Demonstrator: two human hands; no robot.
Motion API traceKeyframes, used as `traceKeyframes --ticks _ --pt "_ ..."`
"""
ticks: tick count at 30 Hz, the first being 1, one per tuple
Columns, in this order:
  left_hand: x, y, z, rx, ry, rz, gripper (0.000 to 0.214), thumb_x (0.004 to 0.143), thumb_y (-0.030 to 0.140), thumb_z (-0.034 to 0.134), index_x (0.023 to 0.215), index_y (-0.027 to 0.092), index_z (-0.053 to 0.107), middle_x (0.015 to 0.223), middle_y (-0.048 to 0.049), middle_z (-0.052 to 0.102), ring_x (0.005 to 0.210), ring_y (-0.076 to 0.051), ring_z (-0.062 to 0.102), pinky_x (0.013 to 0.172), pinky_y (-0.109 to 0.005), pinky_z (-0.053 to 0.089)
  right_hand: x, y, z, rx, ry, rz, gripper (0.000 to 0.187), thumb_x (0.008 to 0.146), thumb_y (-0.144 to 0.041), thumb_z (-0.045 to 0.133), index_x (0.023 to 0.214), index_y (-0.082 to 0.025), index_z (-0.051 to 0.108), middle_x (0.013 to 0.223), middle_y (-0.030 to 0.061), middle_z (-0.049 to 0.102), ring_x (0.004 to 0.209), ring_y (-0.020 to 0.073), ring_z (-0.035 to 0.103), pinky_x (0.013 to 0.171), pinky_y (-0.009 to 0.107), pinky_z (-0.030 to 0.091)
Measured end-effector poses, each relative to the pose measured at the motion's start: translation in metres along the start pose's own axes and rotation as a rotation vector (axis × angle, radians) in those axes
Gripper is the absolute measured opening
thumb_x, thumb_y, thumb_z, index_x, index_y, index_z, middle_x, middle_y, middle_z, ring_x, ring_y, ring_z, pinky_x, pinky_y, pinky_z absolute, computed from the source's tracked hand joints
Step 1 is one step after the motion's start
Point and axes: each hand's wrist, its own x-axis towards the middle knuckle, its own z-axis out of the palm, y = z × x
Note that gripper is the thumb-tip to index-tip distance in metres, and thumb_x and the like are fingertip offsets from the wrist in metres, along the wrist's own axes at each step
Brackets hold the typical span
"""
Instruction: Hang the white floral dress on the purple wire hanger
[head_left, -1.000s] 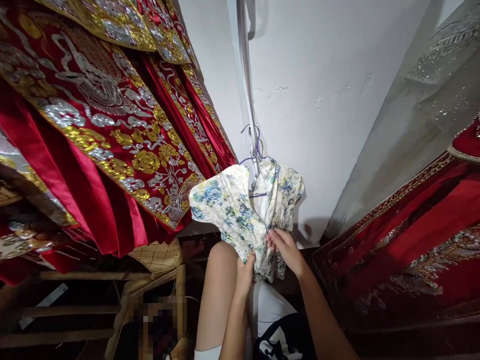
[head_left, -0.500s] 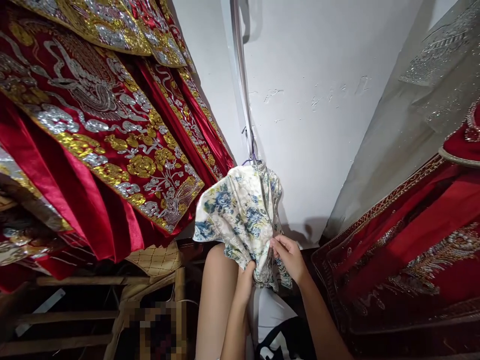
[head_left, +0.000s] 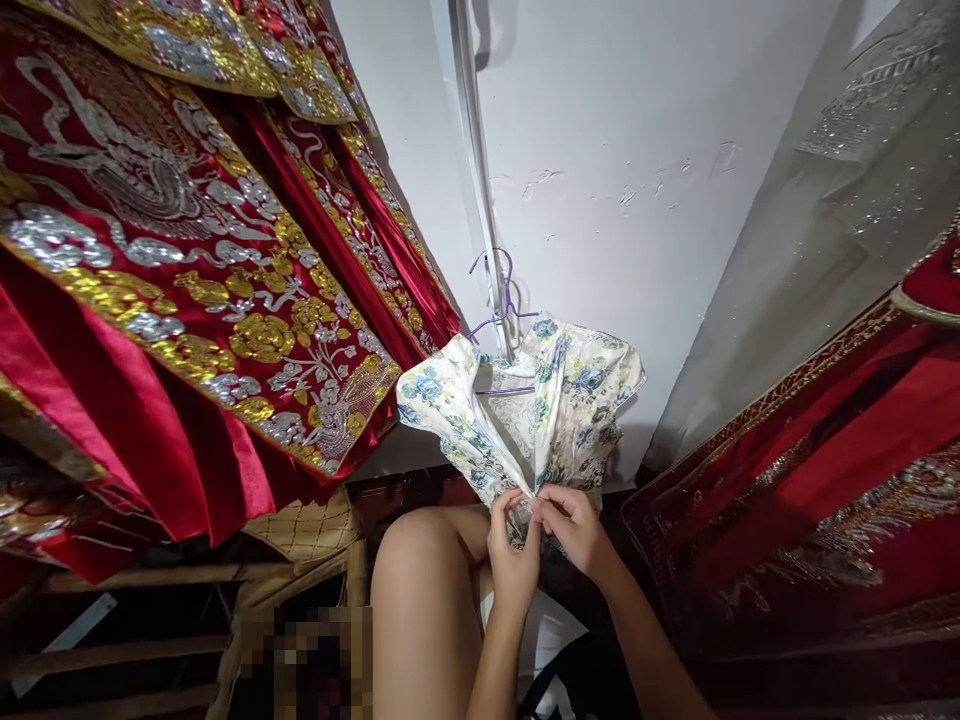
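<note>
— Head view: where is the floral garment (head_left: 525, 410)?

— It hangs on a purple wire hanger (head_left: 504, 300), hooked on a white rail (head_left: 480, 180) that runs up the pale wall (head_left: 660, 150). Its short sleeves flare out to either side and the front gapes open below the collar.

— And the hands?

— Both are low on the garment, close together. The left hand (head_left: 514, 555) pinches the edge of the cloth between thumb and fingertips. The right hand (head_left: 574, 525) pinches the facing edge, and the fingertips of the two nearly touch. What sits between them is too small to tell.

— Anything around?

— Red robes with gold and silver embroidery (head_left: 187, 280) hang just to the left, their hems near the left sleeve. More red embroidered cloth (head_left: 810, 480) lies on the right. A bare knee (head_left: 424, 580) rises below the left hand, beside a wooden frame (head_left: 150, 655).
</note>
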Motion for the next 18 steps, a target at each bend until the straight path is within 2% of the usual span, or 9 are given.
traceKeyframes --ticks 4,8,12,15,18 --pt "0.001 0.005 0.009 -0.043 -0.072 -0.013 0.028 0.092 0.041 0.063 0.111 0.021 0.063 0.1 -0.0088 0.07 0.094 -0.023 0.067 0.088 -0.034 0.053 -0.001 -0.012 -0.008 -0.139 -0.029 -0.078 0.034 0.092 -0.034 0.053 0.062 -0.02 0.048 0.059 -0.0027 0.042 0.059 0.0134 0.041 0.057 0.028 0.029" --pt "-0.008 0.018 0.004 -0.02 -0.108 0.006 0.025 0.093 0.042 0.06 0.105 0.021 0.068 0.098 -0.0087 0.07 0.092 -0.023 0.066 0.084 -0.033 0.052 -0.003 -0.016 -0.009 -0.205 -0.005 -0.085 0.039 0.094 -0.039 0.051 0.06 -0.021 0.045 0.057 -0.003 0.04 0.057 0.0133 0.038 0.056 0.029 0.028" --pt "-0.017 0.026 -0.004 0.013 -0.126 0.033 0.021 0.094 0.041 0.06 0.095 0.021 0.068 0.086 -0.0069 0.067 0.08 -0.022 0.064 0.077 -0.032 0.052 -0.006 -0.012 -0.01 -0.288 0.067 -0.091 0.043 0.096 -0.041 0.05 0.059 -0.021 0.041 0.056 -0.0031 0.039 0.056 0.0131 0.038 0.055 0.03 0.027" --pt "-0.018 0.023 -0.009 0.073 -0.091 0.065 0.017 0.093 0.036 0.059 0.087 0.021 0.066 0.079 -0.005 0.063 0.075 -0.02 0.061 0.071 -0.03 0.049 -0.001 -0.013 -0.015 -0.377 0.056 -0.183 0.042 0.098 -0.04 0.047 0.061 -0.021 0.041 0.057 -0.003 0.04 0.057 0.0131 0.04 0.057 0.029 0.029" --pt "-0.015 0.017 -0.013 0.111 -0.046 0.082 0.014 0.091 0.031 0.058 0.082 0.021 0.062 0.072 -0.0015 0.058 0.067 -0.017 0.055 0.066 -0.026 0.047 0.019 -0.024 -0.021 -0.485 -0.023 -0.312 0.043 0.1 -0.04 0.044 0.062 -0.022 0.038 0.056 -0.004 0.038 0.054 0.012 0.038 0.056 0.028 0.028"
